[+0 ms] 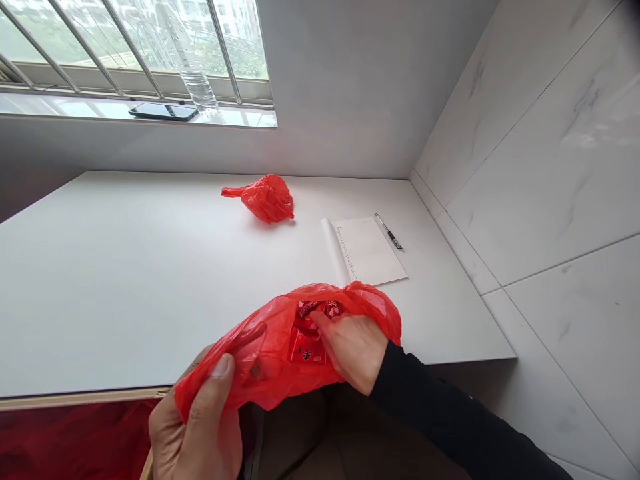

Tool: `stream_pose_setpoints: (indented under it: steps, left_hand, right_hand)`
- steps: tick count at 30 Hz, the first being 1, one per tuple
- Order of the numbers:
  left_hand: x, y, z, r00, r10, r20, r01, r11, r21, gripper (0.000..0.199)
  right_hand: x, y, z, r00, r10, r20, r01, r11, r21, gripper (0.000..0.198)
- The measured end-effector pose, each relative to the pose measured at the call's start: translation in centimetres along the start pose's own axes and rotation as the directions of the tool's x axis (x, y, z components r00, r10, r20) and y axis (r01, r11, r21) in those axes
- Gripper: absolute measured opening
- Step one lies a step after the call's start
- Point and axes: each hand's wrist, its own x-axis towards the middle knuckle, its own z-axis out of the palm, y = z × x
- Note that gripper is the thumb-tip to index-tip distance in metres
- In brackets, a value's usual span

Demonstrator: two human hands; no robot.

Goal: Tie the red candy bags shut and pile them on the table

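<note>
My left hand (pixel 200 417) is closed on the gathered edge of a red plastic bag (pixel 250 360), with the thumb pressed on top. The bag is held at the table's front edge with its mouth spread. Inside lie several small red wrapped packets (pixel 309 348), one with dark printed characters, and dark-red patterned wrappers (pixel 334 308). My right hand (pixel 353 343), in a black sleeve, reaches into the mouth among these packets. Its fingers are bent inward and partly hidden, and what they pinch I cannot make out.
On the white table (pixel 125 280) sit a knotted red plastic bag (pixel 269 199), an open notepad (pixel 373 250) and a pen (pixel 389 232). A phone (pixel 163 111) and a clear bottle (pixel 197 83) are on the windowsill. Under the table's front left is an open drawer with red lining (pixel 75 440). A tiled wall (pixel 550 167) bounds the right.
</note>
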Motion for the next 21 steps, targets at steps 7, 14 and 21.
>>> stream_pose_setpoints:
  steps: [7,14,21]
  left_hand:
    - [-0.2,1.1,1.0,0.984,-0.045,-0.173,0.047,0.999,0.012,0.036]
    - [-0.3,1.2,1.0,1.000,0.014,0.001,-0.014,1.000,0.013,0.034]
    - [-0.1,0.8,0.8,0.988,0.118,0.096,-0.128,0.987,0.101,0.024]
  right_hand:
    - [-0.6,0.3,0.4,0.999,0.041,-0.019,-0.041,0.999,-0.029,0.031]
    - [-1.9,0.3,1.2,0.997,-0.049,-0.064,0.047,0.998,-0.035,0.026]
    - [-2.3,0.2,2.0,0.990,-0.092,-0.110,0.089,0.996,-0.029,0.021]
